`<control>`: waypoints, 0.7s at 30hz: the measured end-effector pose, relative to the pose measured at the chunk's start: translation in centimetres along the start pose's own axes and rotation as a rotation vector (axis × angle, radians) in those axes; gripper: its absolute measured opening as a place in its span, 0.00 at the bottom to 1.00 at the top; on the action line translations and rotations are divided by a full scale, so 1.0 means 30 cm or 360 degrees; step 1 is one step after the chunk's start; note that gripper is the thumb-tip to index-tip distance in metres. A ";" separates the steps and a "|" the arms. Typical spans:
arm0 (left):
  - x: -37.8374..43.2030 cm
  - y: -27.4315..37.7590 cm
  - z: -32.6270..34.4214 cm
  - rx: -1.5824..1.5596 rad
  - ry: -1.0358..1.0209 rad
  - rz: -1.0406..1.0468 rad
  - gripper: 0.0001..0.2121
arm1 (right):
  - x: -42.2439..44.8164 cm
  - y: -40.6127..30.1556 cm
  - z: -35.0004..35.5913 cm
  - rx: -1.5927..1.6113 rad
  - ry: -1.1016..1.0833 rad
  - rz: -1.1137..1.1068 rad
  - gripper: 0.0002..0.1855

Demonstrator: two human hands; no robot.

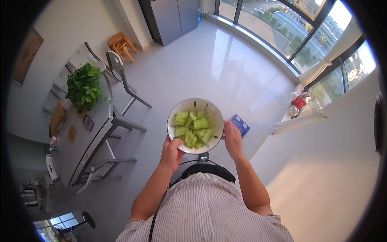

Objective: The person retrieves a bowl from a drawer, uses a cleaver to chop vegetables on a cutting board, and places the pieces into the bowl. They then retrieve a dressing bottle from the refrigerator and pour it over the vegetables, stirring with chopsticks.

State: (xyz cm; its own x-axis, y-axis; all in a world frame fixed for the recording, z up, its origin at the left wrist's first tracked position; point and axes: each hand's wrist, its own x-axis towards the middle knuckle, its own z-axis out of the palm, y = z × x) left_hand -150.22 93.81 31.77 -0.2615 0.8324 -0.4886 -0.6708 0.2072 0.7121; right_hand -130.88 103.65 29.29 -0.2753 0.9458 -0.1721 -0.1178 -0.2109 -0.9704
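Observation:
A white ceramic bowl (pixel 216 121) with a dark rim and a leaf pattern is held in front of my waist, above the floor. Inside it lie several chunks of pale green vegetable (pixel 193 128), possibly cucumber or a similar gourd. My left hand (pixel 172 152) grips the near left edge, its thumb over the rim and its fingers underneath. On the right side, my right hand (pixel 232 137) holds the bowl's outer wall, its fingertips partly hidden behind it.
To the left stands a grey table (pixel 86 142) bearing a leafy potted plant (pixel 84 87) and a phone (pixel 88 122), with chairs (pixel 121 75) around it. A blue bathroom-type scale (pixel 241 124) lies on the tiled floor (pixel 193 66). A wooden stool (pixel 119 42) stands farther off.

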 end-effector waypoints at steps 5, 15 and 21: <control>0.652 0.247 0.227 0.0027 0.0049 -0.0046 0.23 | 0.696 -0.138 -0.001 -0.0466 0.0307 -0.0562 0.11; 2.095 0.884 0.754 0.0025 -0.0159 -0.0098 0.26 | 2.219 -0.515 0.055 -0.1123 0.0195 -0.1307 0.17; 2.838 1.270 1.089 0.0052 -0.0167 -0.0137 0.24 | 3.098 -0.777 0.055 -0.0952 -0.0022 -0.1297 0.25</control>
State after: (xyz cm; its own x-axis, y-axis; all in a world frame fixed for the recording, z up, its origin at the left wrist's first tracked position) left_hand -175.37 189.38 33.77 -0.1286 0.8598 -0.4942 -0.6642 0.2953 0.6867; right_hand -155.29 196.07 36.20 -0.3358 0.7426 0.5795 0.2218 0.6603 -0.7175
